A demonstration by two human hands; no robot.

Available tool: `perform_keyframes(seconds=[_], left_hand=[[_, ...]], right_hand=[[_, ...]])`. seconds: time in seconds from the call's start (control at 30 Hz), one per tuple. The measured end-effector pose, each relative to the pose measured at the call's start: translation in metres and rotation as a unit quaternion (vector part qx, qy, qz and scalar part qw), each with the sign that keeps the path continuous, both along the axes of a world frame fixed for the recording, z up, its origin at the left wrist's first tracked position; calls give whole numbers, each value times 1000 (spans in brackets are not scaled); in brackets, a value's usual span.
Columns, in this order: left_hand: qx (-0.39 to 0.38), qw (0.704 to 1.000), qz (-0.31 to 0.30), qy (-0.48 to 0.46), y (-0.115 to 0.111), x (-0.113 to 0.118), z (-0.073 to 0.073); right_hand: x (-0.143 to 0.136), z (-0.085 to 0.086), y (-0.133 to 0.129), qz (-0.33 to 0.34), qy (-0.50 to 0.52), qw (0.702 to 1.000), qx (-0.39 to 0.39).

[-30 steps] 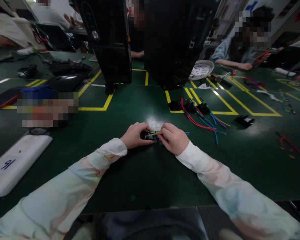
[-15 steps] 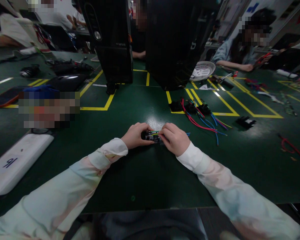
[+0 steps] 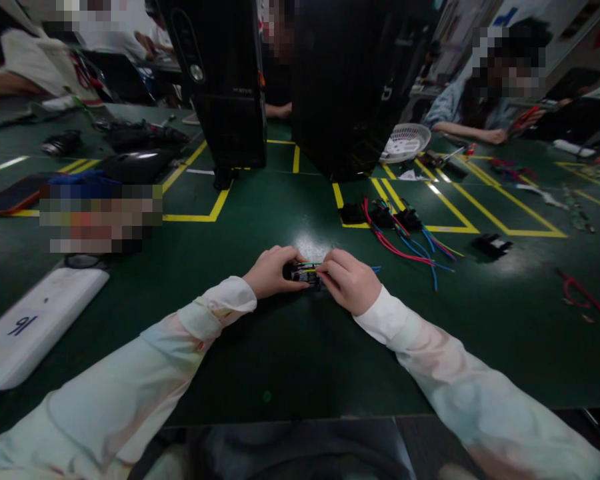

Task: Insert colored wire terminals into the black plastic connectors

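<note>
A small black connector (image 3: 300, 273) with yellow, green and blue wires lies low over the green table, between my two hands. My left hand (image 3: 271, 272) grips its left end, thumb in front and fingers behind. At its right side my right hand (image 3: 349, 280) pinches with thumb and fingertips, touching the wires; which wire it holds is partly hidden by the fingers. Blue wire ends (image 3: 377, 269) stick out behind my right hand. Farther right lie several black connectors (image 3: 380, 216) with red, blue and yellow wires.
Two tall black cases (image 3: 225, 87) stand at the back. A white device (image 3: 43, 330) lies left. To the right are a black part (image 3: 493, 245), a red cable (image 3: 587, 297) and a white basket (image 3: 407, 141). Yellow tape marks the green table (image 3: 300, 360). A co-worker (image 3: 495, 100) sits back right.
Both hands stay almost in place on the connector. My right hand has shifted very slightly downward; the rest of the scene looks the same.
</note>
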State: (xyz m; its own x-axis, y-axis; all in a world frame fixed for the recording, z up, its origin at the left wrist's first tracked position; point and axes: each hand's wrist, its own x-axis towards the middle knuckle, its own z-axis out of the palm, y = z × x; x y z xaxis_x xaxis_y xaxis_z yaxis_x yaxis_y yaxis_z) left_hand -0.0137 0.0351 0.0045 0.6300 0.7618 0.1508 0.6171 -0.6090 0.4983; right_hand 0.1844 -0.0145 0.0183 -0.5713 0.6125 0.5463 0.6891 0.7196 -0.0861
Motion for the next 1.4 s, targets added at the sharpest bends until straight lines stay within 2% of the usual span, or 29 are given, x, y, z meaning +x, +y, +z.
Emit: perform_keyframes(seconds=[0.2,0.33,0.47,0.63,0.8,0.9,1.03,1.17,1.23,1.4], left_hand=[[-2,1000,0,-2,0,0,1],[-4,1000,0,-1,0,0,1],[1,1000,-8,-8,0,-1,0],[3,1000,-6,-12,0,-1,-1],[-5,1000,-3,-4,1,-1,-1],[-5,1000,-2,-4,0,-1,-1],[5,1000,-3,-7,0,-1,-1],[0,1000,-9,-7,0,-1,0],[-3,1000,-9,-6,0,-2,1],[-5,1000,-10,-3,0,-2,1]], right_hand=[[4,3,1,-7,-15,1000,14],[10,10,-3,-16,20,1000,13],[11,12,-13,11,42,999,0],[-2,1,-27,99,-74,992,-26],[-10,-13,-31,114,-129,981,-89],[-9,-12,-29,107,-116,983,-89],[1,1,-23,83,-78,993,-33],[24,11,-10,-2,-40,999,28],[36,9,-2,-27,-30,999,21],[45,-3,7,-10,-34,999,-12]])
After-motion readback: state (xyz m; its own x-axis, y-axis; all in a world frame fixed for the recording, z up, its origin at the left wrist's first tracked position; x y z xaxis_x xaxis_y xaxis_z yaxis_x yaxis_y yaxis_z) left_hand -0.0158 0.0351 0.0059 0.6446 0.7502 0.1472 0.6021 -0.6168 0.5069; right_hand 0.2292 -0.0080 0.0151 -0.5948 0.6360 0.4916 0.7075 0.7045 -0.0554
